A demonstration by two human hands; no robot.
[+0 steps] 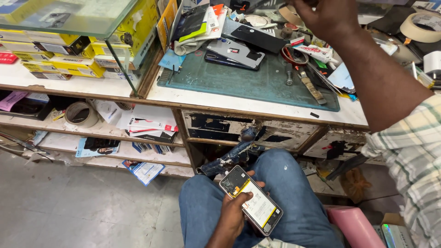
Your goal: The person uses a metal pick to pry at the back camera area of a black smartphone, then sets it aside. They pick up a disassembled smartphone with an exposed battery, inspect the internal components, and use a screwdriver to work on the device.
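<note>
Opened phone (251,200), back cover off with its pale battery and yellow-edged frame showing, lies over our lap in the head view, cradled in our left hand (231,216), whose fingers wrap one long edge while the thumb presses the other. Its long axis runs diagonally, the camera end pointing up and left toward the bench drawers (257,131) and the other end down and right toward our right knee. Our right hand (328,16) is raised over the cluttered green mat (257,85), near a tape roll (290,14) and a glue tube (321,53); whether it grips anything we cannot tell, since only its back shows. We judge the risk to be a one-handed hold: with our attention on the bench, the phone could tip off our jeans (285,183) and drop to the floor (82,206), or our thumb could press the exposed battery.
</note>
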